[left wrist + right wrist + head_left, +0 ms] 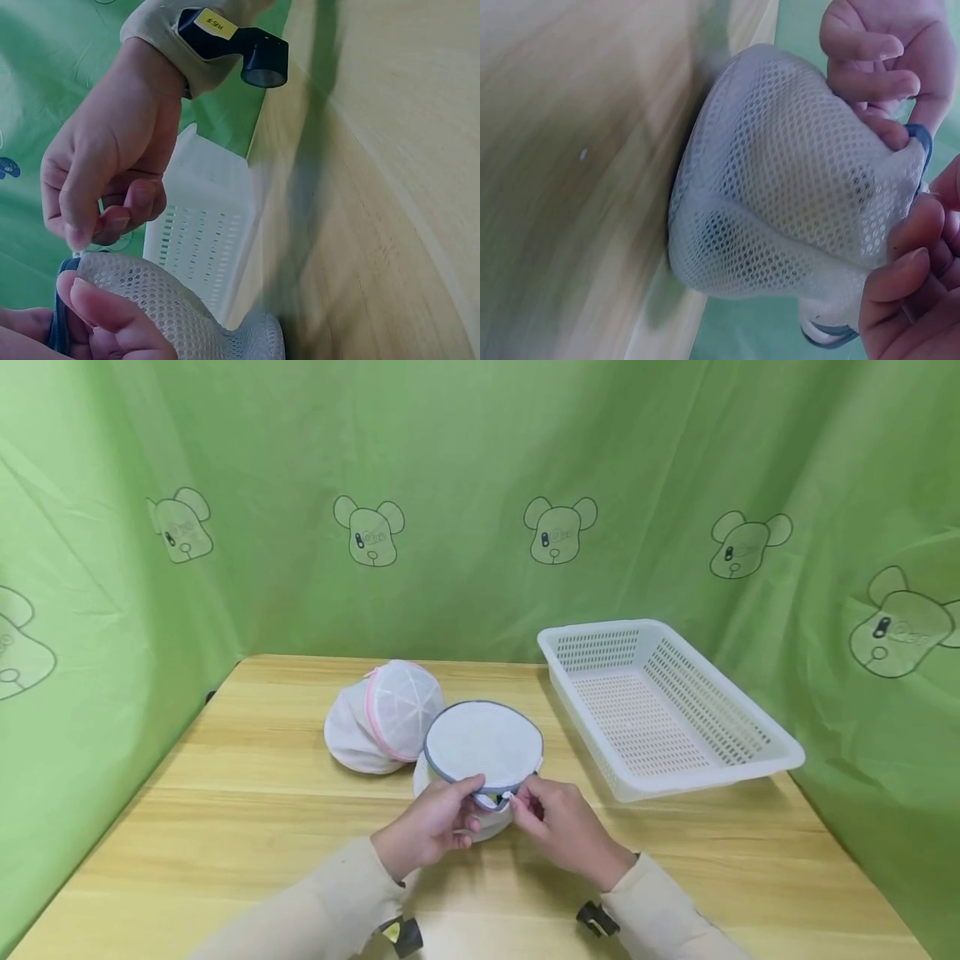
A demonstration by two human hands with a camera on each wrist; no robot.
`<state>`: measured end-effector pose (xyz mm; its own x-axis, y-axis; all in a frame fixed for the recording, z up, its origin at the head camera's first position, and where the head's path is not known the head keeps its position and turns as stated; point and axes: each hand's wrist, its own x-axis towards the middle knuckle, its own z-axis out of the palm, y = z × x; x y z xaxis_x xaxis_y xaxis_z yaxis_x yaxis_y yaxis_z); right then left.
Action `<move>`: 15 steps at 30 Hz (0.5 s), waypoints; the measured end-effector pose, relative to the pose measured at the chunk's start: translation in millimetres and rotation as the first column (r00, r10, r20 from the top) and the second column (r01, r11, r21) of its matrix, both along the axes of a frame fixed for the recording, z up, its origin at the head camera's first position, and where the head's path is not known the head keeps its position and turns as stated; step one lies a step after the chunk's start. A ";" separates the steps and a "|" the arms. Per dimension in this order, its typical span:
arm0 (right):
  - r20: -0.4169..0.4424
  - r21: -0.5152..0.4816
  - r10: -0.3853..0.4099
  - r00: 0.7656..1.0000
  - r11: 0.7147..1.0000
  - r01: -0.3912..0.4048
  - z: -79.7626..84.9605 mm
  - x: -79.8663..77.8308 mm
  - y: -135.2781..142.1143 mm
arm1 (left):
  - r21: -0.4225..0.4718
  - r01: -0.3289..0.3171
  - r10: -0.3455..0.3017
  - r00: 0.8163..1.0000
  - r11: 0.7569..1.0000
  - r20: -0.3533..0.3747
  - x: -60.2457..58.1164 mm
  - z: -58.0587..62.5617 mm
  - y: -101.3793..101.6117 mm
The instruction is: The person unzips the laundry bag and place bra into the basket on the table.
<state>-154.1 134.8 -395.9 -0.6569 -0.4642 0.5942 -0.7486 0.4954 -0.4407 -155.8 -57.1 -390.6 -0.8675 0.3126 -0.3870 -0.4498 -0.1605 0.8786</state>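
A white mesh laundry bag (pixel 483 739) with a blue-grey zipper edge stands on the table, its round lid tilted up. My left hand (pixel 431 827) grips its near rim, thumb on top of the lid and fingers beneath. At the right of that thumb, my right hand (pixel 566 827) pinches a small white piece at the zipper edge. A short gap shows in the edge between the hands, with something dark and yellowish inside. In the right wrist view the mesh side (pixel 780 172) bulges above the table.
Behind and to the left lies another white mesh bag with pink trim (pixel 405 710), touching or overlapping the first in the head view. A white plastic basket (pixel 596 727) with slotted walls stands at the right. Green curtains (pixel 465 460) enclose the wooden table (pixel 247 793).
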 end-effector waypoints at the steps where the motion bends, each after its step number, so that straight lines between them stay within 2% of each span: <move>1: -0.009 0.003 -0.004 1.000 1.000 0.004 -0.5 -0.3 0.8 | -0.002 0.005 -0.005 1.000 1.000 -0.003 -0.1 0.2 -0.4; 5: -0.040 0.012 -0.027 0.999 1.000 0.028 -3.1 -4.0 6.7 | -0.001 0.017 -0.017 1.000 1.000 -0.009 -1.4 -0.3 -2.1; 11: -0.087 0.000 -0.109 0.990 0.994 0.109 -6.3 -15.0 21.4 | 0.002 0.001 -0.001 1.000 1.000 -0.022 -2.6 -0.6 -4.7; 15: -0.074 0.021 -0.133 0.988 0.991 0.135 -5.2 -18.8 24.9 | 0.013 0.003 -0.003 1.000 1.000 -0.029 -2.1 0.0 -3.7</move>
